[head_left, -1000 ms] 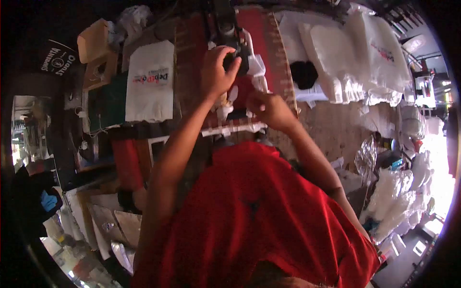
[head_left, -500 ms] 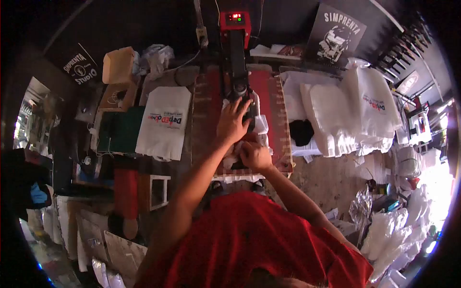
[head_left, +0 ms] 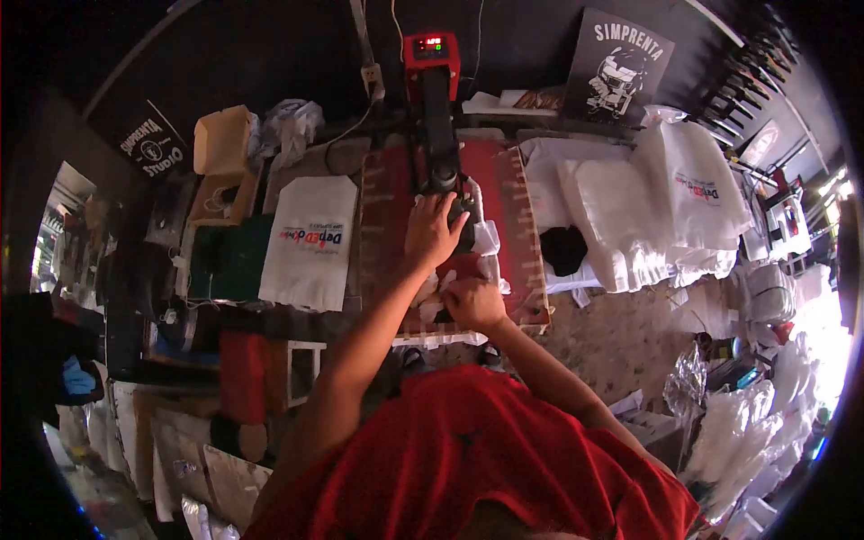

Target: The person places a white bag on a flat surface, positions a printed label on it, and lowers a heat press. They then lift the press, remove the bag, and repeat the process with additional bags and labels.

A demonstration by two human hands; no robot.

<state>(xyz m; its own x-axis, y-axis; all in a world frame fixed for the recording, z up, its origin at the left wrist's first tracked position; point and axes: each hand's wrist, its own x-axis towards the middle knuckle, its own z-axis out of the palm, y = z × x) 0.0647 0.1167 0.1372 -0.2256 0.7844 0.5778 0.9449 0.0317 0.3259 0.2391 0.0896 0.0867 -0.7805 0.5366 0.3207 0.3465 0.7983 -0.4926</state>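
Note:
In the middle stands a heat press (head_left: pixel 438 112) with a lit red control box (head_left: pixel 432 52) and a wide red plate (head_left: pixel 504 198). My left hand (head_left: pixel 434 236) lies on top of the press arm, fingers stretched toward the round knob (head_left: pixel 443 180). Nearer to me, my right hand (head_left: pixel 475 303) is closed in a fist around the front end of the press handle; the grip itself is hidden under the fingers. White wrapping (head_left: pixel 487 238) covers a bar along the arm's right side.
To the left, a printed white bag (head_left: pixel 310 243) lies flat beside an open cardboard box (head_left: pixel 222 144). Stacked white bags (head_left: pixel 621 225) and a black cloth (head_left: pixel 564 250) are on the right. Clear plastic packaging (head_left: pixel 729 423) sits at lower right.
The view has shifted slightly. My left hand stays on the press arm with its fingers a little closer together, and my right hand keeps its grip. The press looks unmoved.

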